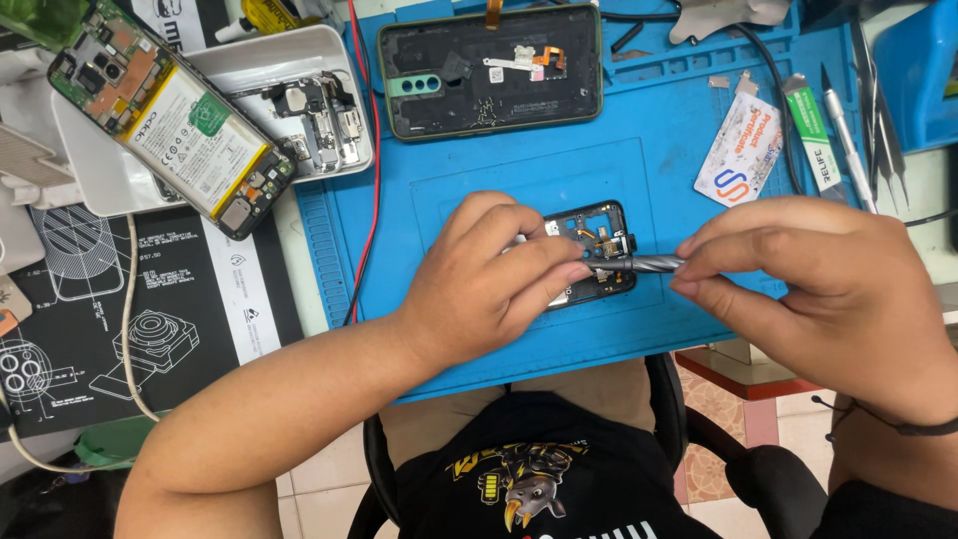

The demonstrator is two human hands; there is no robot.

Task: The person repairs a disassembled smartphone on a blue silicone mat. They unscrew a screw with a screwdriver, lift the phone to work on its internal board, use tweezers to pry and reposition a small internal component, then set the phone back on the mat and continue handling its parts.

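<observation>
1. Two bare hands of mine work over the middle of the blue silicone repair mat [479, 190]; the list runs from the left edge across.
2. Far left, a black printed sheet with white line drawings [150, 309] lies flat on the bench.
3. Above it, a white plastic parts tray [249, 60] holds small metal phone parts [319, 115], and an opened phone body with its white battery exposed [175, 125] lies tilted across the tray's left side.
4. A thin red wire [371, 120] runs down the mat's left edge.
5. At the top of the mat lies a dark phone back cover with a green rim, inside facing up [489, 70].
6. My left hand [489, 279] rests on the mat, its fingers pressed down on the small black phone frame piece with gold contacts [604, 245], which sits at the mat's centre, partly hidden under that hand.
7. My left fingertips meet the tip of the slim grey metal screwdriver [639, 264], which lies level across the frame piece's lower right corner.
8. My right hand [828, 299] pinches the tool's other end between thumb and fingers, closed firmly on it.
9. Further right, near the mat's edge, lie a white card with orange and blue print [740, 150], a white and green tube [810, 135] and metal tweezers [883, 120].
</observation>
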